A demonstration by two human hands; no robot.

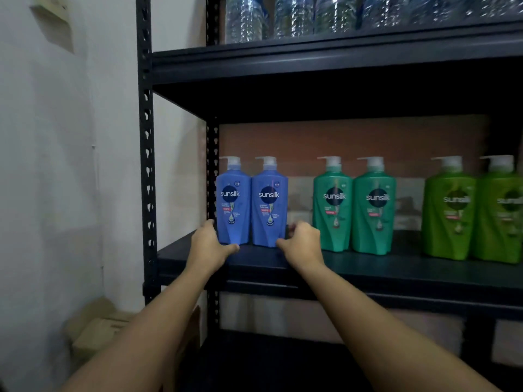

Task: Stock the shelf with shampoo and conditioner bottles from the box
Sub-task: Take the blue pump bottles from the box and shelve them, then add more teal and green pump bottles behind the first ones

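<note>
Hands bracket blue pair: left hand point(208, 244) grasps left blue bottle point(232, 205) base at 9 o'clock, right hand point(302, 243) grasps right blue bottle point(268, 206) at 3. We advise pushing low, labels forward.

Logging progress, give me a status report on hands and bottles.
Left hand holds left blue bottle at base. Right hand at right blue bottle, grip unclear. Both upright on shelf. Nothing in the way.

clear water bottles point(294, 17) line the top tier beside a white wall point(56, 165).
</note>
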